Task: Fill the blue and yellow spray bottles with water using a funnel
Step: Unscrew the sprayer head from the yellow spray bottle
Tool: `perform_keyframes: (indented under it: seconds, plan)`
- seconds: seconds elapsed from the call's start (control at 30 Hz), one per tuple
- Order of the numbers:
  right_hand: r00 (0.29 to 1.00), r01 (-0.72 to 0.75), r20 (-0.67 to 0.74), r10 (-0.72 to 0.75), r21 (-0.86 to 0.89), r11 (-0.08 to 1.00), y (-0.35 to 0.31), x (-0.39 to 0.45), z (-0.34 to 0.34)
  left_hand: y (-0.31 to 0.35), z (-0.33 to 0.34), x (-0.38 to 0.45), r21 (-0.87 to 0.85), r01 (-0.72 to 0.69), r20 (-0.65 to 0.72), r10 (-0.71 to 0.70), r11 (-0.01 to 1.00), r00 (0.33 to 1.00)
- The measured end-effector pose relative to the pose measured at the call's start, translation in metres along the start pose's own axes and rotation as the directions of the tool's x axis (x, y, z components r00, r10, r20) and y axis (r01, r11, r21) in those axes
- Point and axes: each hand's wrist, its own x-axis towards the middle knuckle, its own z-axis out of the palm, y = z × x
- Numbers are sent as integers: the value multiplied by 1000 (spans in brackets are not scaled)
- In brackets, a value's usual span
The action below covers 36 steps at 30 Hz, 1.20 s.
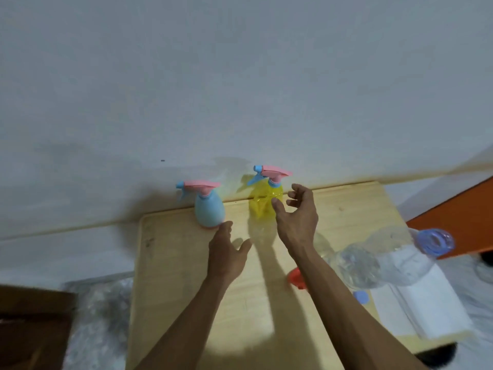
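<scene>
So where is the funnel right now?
In the head view, the orange funnel lies on the wooden table, right of centre, partly hidden behind the right forearm, beside the clear bottle.

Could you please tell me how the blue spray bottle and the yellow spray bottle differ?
The blue spray bottle is opaque; the yellow spray bottle is see-through. The blue one stands further left, by the left hand; the yellow one is by the right hand. Both stand upright with pink trigger heads on.

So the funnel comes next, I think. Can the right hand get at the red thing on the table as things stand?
Probably yes. The right hand is open and empty near the yellow spray bottle; the red piece lies beside its forearm, partly hidden by it. Pulling the hand back should reach it, with the clear water bottle close alongside.
</scene>
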Motion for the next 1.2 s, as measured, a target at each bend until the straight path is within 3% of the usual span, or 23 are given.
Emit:
perform_keyframes:
  seconds: [0.23,0.47,0.7,0.9,1.2]
  plan:
    - [997,-21,79,20,14,1000,4,43,12,50,34,49,-36,-33,52,35,999,998]
    - [994,-75,92,66,93,993,17,58,17,59,58,69,-31,-105,46,107,994,993]
    - [983,-123,155,102,136,983,2,49,9,49,47,43,-124,-147,0,149,981,989]
    - [972,-67,233,22,186,980,-26,17,-12,50,20,-9,-108,-238,-48,234,965,971]
    - [960,-4,269,-78,291,957,-60,-70,-62,61,-3,-121,-308,-373,-347,262,875,900]
